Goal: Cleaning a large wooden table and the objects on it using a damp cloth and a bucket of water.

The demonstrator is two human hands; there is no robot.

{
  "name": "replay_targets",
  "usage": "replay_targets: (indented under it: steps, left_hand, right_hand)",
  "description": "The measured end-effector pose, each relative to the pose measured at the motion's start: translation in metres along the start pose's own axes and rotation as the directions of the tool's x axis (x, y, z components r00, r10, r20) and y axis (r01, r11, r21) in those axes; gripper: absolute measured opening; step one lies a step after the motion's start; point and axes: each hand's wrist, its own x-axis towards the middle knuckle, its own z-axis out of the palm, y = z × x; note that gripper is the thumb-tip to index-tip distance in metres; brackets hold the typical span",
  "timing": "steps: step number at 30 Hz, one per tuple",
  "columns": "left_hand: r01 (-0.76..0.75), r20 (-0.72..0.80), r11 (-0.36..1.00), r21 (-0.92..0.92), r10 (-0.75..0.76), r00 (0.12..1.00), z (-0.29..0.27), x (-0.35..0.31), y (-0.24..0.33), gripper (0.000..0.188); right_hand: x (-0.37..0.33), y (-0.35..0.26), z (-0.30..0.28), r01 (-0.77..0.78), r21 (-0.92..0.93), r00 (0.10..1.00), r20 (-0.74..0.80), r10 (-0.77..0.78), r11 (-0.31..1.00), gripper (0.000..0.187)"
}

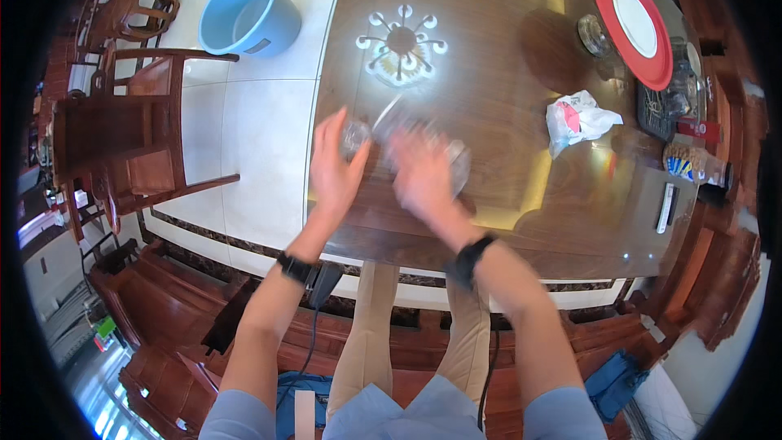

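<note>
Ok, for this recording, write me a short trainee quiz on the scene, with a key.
1. Which is nearer the bag, the left hand or the right hand?
2. True or false: the bag lies on the floor.
3. The bucket is: A, red; B, blue; C, green.

Key: 1. The right hand. 2. False: it lies on the table. 3. B.
</note>
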Motion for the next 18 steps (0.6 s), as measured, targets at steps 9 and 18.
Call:
replay_targets:
  steps: [9,18]
  left_hand:
    - [-0.212,0.060,0.977,-0.005,0.212,0.975,0.106,0.066,0.054,0.064]
    - [-0.110,0.148,0.991,-0.081,0.121,0.981,0.125,0.045,0.052,0.098]
  right_hand:
    - [-0.223,-0.026,-0.030,0.253,0.216,0.924,0.235,-0.302,0.943,0.045]
    - [-0.305,0.099,-0.094,-0.040,-0.011,0.947,0.319,0.042,0.999,0.057]
